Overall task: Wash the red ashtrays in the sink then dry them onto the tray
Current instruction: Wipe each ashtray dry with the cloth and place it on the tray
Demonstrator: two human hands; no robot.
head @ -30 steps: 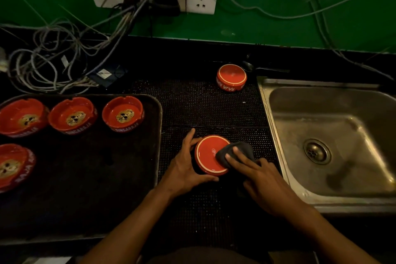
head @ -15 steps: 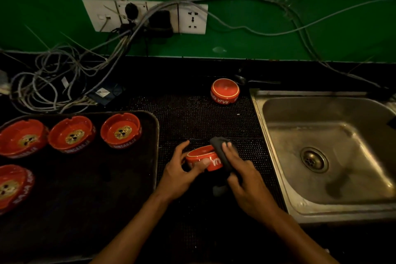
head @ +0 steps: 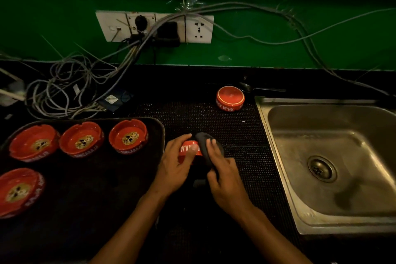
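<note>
Ashtray [head: 189, 149] tipped from base-up onto edge; left hand [head: 176, 165] gripped it, right hand [head: 222, 174] pressed dark cloth [head: 204, 146] against it.

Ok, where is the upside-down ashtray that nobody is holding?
In the head view, the upside-down ashtray sits on the black mat, just left of the sink at its back corner.

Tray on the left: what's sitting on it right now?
Four red ashtrays sit upright on the tray: three along its far edge, one at front left, cut off by the frame. The dark tray surface elsewhere shows nothing discernible.
</note>
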